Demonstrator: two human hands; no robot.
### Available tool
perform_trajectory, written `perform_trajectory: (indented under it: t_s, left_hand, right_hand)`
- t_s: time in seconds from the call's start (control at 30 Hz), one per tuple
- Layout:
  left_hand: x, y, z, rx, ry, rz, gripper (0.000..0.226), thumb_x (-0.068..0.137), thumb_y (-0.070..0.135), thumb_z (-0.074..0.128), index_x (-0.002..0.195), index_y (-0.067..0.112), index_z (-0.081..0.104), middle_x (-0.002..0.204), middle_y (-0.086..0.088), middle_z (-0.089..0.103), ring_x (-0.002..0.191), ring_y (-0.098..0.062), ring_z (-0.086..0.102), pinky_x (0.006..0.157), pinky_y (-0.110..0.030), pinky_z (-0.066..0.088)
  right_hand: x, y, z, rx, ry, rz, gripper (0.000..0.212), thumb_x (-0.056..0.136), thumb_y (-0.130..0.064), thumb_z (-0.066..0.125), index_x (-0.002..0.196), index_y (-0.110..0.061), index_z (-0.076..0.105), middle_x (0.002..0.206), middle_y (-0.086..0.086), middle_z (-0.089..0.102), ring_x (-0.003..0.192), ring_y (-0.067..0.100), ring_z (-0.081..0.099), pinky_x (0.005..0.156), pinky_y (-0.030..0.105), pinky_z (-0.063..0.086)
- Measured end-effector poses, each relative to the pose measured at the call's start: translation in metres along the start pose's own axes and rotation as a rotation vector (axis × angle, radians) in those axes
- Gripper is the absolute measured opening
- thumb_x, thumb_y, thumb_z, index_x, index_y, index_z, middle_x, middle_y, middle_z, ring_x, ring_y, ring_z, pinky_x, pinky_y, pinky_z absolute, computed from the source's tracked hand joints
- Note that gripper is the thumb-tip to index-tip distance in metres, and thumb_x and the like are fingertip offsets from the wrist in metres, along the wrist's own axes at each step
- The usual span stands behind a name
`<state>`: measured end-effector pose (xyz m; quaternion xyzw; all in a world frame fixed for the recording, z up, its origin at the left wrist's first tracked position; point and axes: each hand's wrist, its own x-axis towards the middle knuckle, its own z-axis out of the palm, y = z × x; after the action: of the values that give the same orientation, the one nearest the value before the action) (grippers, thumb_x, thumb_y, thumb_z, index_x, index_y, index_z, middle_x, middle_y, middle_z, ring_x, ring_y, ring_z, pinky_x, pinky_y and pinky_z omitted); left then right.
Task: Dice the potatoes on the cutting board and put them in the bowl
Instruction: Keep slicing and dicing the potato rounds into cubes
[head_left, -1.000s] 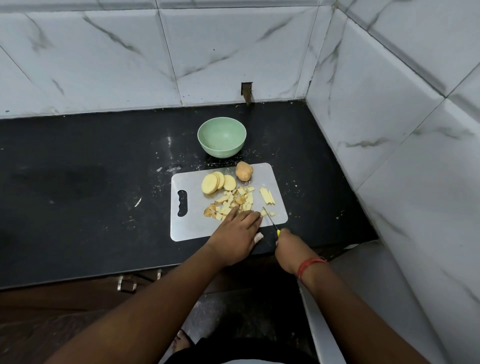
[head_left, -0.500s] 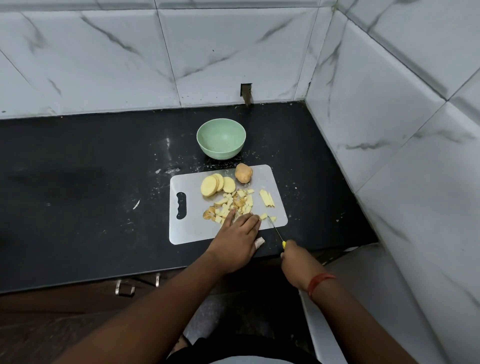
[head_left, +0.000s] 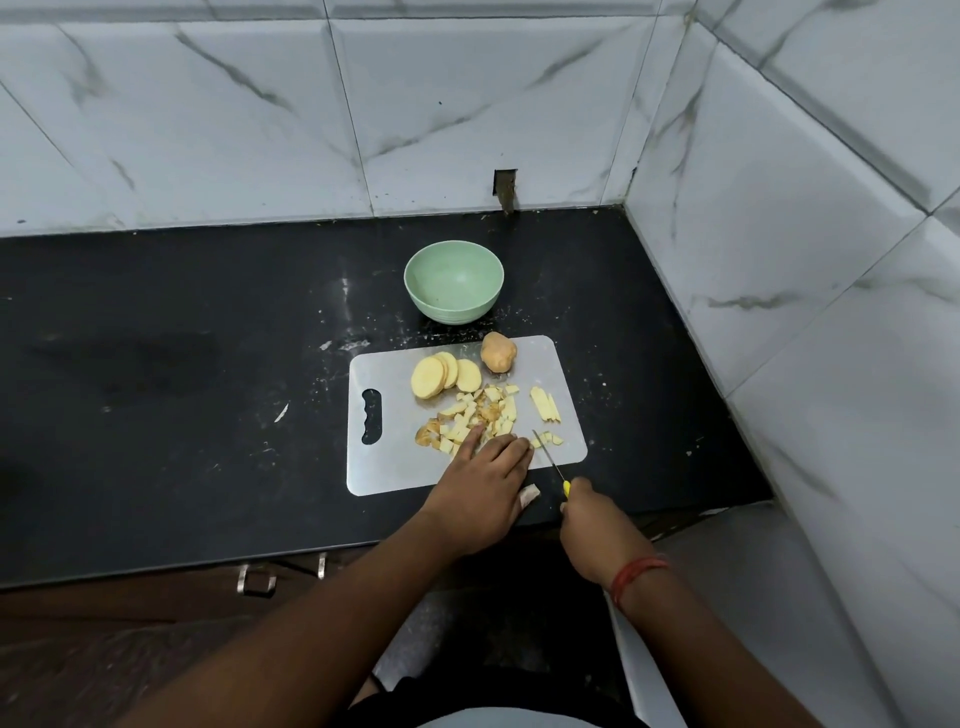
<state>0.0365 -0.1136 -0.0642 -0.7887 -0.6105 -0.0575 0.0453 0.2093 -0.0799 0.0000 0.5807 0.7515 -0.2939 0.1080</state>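
A white cutting board (head_left: 395, 467) lies on the black counter. On it are round potato slices (head_left: 445, 375), a whole potato piece with skin (head_left: 497, 352), a heap of diced bits (head_left: 483, 415) and a few strips (head_left: 544, 404). My left hand (head_left: 480, 488) lies flat with straight fingers pressing on potato pieces at the near edge of the heap. My right hand (head_left: 597, 525) grips a small yellow-handled knife (head_left: 549, 457), its blade beside my left fingertips. The green bowl (head_left: 453, 288) stands behind the board with nothing in it.
The black counter (head_left: 182, 389) ends at white tiled walls behind and on the right (head_left: 779, 312). Crumbs and a small scrap (head_left: 281, 413) lie left of the board. Drawer handles (head_left: 257, 579) show under the counter's front edge.
My right hand and the knife shifted slightly back toward me, then forward again beside the left fingertips. The left hand stays pressed on the pieces. The view shifted a little.
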Motion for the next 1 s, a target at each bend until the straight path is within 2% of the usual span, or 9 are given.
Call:
perform_trajectory:
  t_s: [0.13,0.27,0.37,0.5,0.6,0.7,0.83,0.9,1.0]
  left_hand:
    - [0.001,0.003,0.0,0.004,0.009,-0.01,0.06,0.107,0.049,0.031,0.144,0.008,0.054,0.145,-0.007,0.052,0.135,-0.026,0.045,0.12,-0.057,0.027]
    - [0.002,0.006,-0.001,0.008,0.004,-0.035,0.062,0.107,0.05,0.03,0.143,0.007,0.055,0.144,-0.007,0.053,0.134,-0.026,0.046,0.12,-0.057,0.028]
    - [0.003,0.009,-0.002,0.006,0.001,-0.056,0.064,0.107,0.052,0.029,0.143,0.007,0.056,0.143,-0.007,0.054,0.135,-0.026,0.046,0.12,-0.057,0.028]
    - [0.003,0.01,-0.002,0.012,-0.002,-0.066,0.065,0.107,0.054,0.028,0.142,0.007,0.056,0.142,-0.006,0.054,0.135,-0.026,0.045,0.12,-0.056,0.027]
    - [0.004,0.01,-0.003,0.03,-0.004,-0.055,0.066,0.106,0.054,0.028,0.142,0.007,0.057,0.141,-0.007,0.055,0.135,-0.026,0.045,0.121,-0.056,0.026]
    - [0.005,0.009,-0.003,0.041,0.007,-0.05,0.065,0.106,0.053,0.027,0.14,0.007,0.058,0.14,-0.008,0.057,0.134,-0.026,0.047,0.121,-0.056,0.025]
    - [0.007,0.008,-0.004,0.053,0.026,-0.053,0.062,0.107,0.052,0.03,0.137,0.007,0.061,0.137,-0.009,0.059,0.133,-0.027,0.047,0.122,-0.054,0.025]
    - [0.011,0.009,-0.007,0.047,0.05,-0.052,0.06,0.107,0.051,0.032,0.133,0.007,0.064,0.135,-0.009,0.059,0.132,-0.027,0.047,0.122,-0.053,0.025]
    - [0.018,0.011,-0.011,0.021,0.098,-0.027,0.055,0.107,0.048,0.036,0.128,0.007,0.065,0.134,-0.011,0.059,0.131,-0.027,0.048,0.123,-0.051,0.025]
  right_hand:
    - [0.005,-0.004,-0.002,0.01,-0.047,0.025,0.014,0.097,-0.006,0.039,0.111,-0.008,0.042,0.105,0.015,0.063,0.094,0.028,0.064,0.071,0.03,0.042]
    - [0.005,-0.001,-0.002,0.032,-0.063,0.016,0.004,0.097,-0.008,0.04,0.1,-0.011,0.039,0.104,0.016,0.064,0.094,0.029,0.064,0.071,0.03,0.041]
    - [-0.001,0.005,0.003,0.029,-0.075,0.016,0.008,0.096,-0.006,0.04,0.099,-0.012,0.037,0.102,0.016,0.064,0.094,0.029,0.065,0.071,0.031,0.044]
    - [-0.007,0.018,0.005,0.021,-0.087,0.005,0.007,0.096,-0.007,0.042,0.098,-0.012,0.037,0.084,0.006,0.056,0.082,0.024,0.061,0.068,0.03,0.043]
    - [-0.009,0.025,-0.003,0.054,-0.097,-0.024,0.006,0.099,-0.014,0.042,0.094,-0.013,0.039,0.077,-0.001,0.049,0.08,0.02,0.057,0.067,0.029,0.039]
    - [-0.011,0.026,-0.018,0.126,-0.068,-0.024,0.015,0.103,-0.026,0.042,0.093,-0.014,0.041,0.081,0.001,0.05,0.076,0.016,0.051,0.065,0.031,0.037]
    - [-0.008,0.024,-0.028,0.405,-0.124,0.03,0.019,0.1,-0.028,0.046,0.087,-0.014,0.045,0.074,0.005,0.053,0.063,0.018,0.049,0.061,0.032,0.039]
    - [-0.008,0.023,-0.03,0.703,-0.163,0.112,0.018,0.101,-0.026,0.045,0.086,-0.015,0.041,0.061,0.002,0.044,0.046,0.014,0.037,0.045,0.027,0.031]
    - [-0.013,0.02,-0.036,0.943,-0.18,0.164,0.02,0.103,-0.022,0.042,0.084,-0.018,0.036,0.054,-0.002,0.035,0.038,0.01,0.026,0.04,0.016,0.019]
